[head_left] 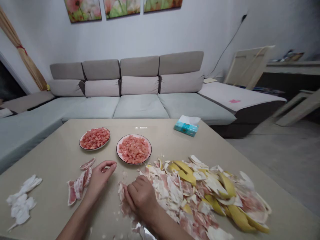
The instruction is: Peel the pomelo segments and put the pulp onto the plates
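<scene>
My left hand (101, 176) hovers over the table short of the nearer plate, thumb and forefinger drawn together at the tips. Whatever they pinch, if anything, is too small to name. Beside that wrist lie pomelo segments (79, 186) with pale skin and pink flesh. My right hand (142, 197) is curled closed at the left edge of a heap of pomelo peel and membrane (172, 191). Its fingers hide what they may hold. Peeled pink pomelo flesh (134, 149) fills one plate (149, 156), and more flesh (95, 138) fills the other plate (81, 146).
Crumpled white tissues (23, 201) lie at the table's left. A blue tissue pack (186, 126) rests near the far right edge. Yellow rind pieces (236, 216) spread across the right side of the table (162, 128). A grey sofa (140, 105) stands behind it.
</scene>
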Demonstrator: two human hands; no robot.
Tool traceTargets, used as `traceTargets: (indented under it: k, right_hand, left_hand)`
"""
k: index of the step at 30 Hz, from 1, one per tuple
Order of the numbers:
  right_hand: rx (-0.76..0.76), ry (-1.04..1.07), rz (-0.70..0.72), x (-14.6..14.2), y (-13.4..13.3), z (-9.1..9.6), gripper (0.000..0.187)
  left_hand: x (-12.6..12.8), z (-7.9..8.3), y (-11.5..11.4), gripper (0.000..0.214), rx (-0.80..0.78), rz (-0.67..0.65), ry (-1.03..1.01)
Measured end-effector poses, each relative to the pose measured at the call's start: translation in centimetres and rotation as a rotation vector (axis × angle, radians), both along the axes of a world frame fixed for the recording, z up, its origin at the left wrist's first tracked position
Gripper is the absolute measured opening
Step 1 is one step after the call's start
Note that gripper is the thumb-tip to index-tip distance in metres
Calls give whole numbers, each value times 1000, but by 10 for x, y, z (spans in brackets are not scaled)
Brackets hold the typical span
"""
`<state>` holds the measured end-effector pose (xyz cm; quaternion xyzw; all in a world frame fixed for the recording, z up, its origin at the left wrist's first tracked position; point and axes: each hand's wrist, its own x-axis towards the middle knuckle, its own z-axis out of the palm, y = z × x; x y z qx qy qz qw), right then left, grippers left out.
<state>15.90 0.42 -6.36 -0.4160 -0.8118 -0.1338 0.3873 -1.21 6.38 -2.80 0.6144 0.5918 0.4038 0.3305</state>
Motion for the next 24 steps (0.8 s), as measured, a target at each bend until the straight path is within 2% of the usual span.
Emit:
traceTargets:
  k: [1,3,7,10,12,17,24]
  right_hand:
    - [-8,10,-1,0,0,-1,27]
    - [-18,20,-1,0,2,-3,23]
    - [17,13,2,0,5,-6,22]
    - [53,26,-4,0,6,-4,24]
    - [84,48,-17,0,5,-2,28]
    - [113,62,-42,1,6,-2,31]
    - [121,61,-29,1,8,-4,33]
  left_hand:
    - [6,4,11,34,110,-37,74]
    - [21,11,37,27,184,-70,130]
    - [50,20,85,16,215,-129,291]
    - [59,23,107,12,185,-191,414]
    - [59,25,114,11,161,-216,483]
    - [56,31,118,26,91,-237,566]
    - [57,29,112,30,23,-192,443]
